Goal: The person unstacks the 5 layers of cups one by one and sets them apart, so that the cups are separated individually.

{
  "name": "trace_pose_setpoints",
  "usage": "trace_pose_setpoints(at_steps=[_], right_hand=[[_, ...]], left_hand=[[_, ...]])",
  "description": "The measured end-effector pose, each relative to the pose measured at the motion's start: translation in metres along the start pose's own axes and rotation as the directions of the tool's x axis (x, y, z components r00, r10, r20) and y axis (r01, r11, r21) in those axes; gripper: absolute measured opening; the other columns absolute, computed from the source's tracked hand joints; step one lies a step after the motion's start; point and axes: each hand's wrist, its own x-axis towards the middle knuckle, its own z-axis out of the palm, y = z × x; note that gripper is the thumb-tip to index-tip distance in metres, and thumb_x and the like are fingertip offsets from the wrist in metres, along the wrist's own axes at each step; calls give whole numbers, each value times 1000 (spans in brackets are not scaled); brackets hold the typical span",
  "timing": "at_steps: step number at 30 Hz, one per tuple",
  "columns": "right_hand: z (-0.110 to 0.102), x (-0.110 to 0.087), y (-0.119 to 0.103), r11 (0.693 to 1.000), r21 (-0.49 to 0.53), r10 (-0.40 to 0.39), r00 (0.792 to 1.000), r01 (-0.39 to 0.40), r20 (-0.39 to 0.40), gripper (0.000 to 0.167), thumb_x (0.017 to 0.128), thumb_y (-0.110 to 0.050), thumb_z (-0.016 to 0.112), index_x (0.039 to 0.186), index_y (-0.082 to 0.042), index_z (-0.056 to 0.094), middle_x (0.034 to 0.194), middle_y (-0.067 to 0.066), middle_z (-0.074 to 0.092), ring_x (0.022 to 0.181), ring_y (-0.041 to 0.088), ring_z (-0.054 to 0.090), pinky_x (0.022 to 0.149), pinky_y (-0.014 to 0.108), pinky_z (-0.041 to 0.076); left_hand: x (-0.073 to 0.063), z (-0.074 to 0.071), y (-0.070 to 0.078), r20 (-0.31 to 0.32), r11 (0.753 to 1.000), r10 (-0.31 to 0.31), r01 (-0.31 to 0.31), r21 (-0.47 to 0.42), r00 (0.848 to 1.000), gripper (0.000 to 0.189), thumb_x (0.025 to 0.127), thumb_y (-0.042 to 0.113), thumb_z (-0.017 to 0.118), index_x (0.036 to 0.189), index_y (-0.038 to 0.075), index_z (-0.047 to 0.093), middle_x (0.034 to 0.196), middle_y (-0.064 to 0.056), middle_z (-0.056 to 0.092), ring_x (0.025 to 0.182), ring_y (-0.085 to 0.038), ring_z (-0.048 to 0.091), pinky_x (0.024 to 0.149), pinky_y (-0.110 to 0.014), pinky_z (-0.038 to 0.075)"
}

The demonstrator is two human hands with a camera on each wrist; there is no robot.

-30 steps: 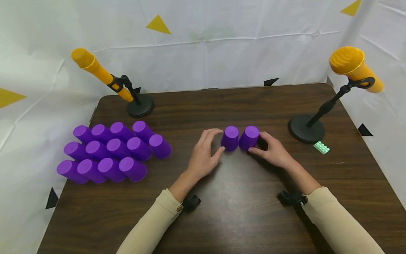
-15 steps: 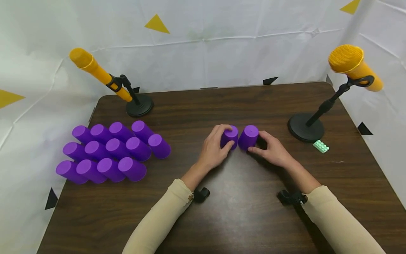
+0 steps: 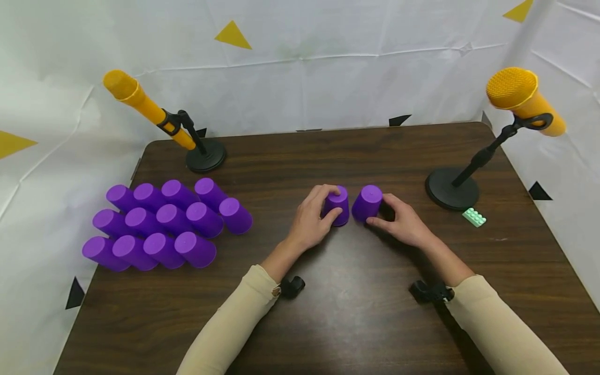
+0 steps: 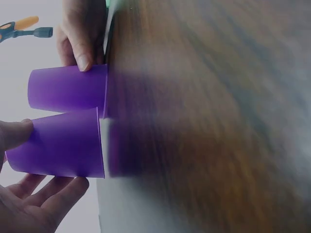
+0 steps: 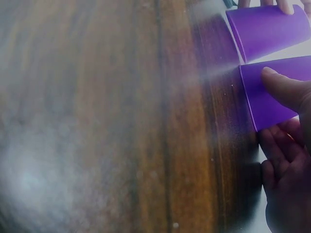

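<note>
Two purple cups stand mouth down, side by side near the middle of the table. My left hand (image 3: 309, 221) grips the left cup (image 3: 343, 204), thumb on the near side and fingers round the far side. In the left wrist view, this left cup (image 4: 63, 145) shows a narrow gap between its rim and the tabletop, so it is slightly raised. My right hand (image 3: 404, 221) holds the right cup (image 3: 367, 203) between thumb and fingers. The right wrist view shows the thumb on the wall of the right cup (image 5: 257, 99).
Several more purple cups (image 3: 173, 221) stand mouth down in rows on the table's left side. A yellow microphone (image 3: 145, 107) on a black stand is at the back left, another yellow microphone (image 3: 525, 99) at the right. A mint toy brick (image 3: 474, 217) lies by the right stand.
My left hand has moved right onto the left cup and taken hold of it. That cup has since shifted slightly left and nearer me. My right hand and its cup have stayed in place.
</note>
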Motion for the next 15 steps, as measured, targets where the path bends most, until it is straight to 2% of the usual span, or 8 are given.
trace_pose_setpoints(at_steps=[7,15], right_hand=[[1,1,1,1000,-7,-1,1000,1,0,52,87,-22,76,130,-2,55,128,18,58,127,36,47,107,55,32],[0,0,3,1000,-23,-4,1000,4,-5,56,87,-23,77,133,-1,53,130,20,57,128,37,47,107,56,32]], left_hand=[[-22,-29,4,-41,999,-32,33,14,999,32,90,13,71,118,17,56,121,-3,57,109,-16,57,90,-38,50],[-68,-75,4,-120,992,-123,123,-10,985,33,90,9,72,119,16,58,122,-4,56,113,-19,58,88,-43,54]])
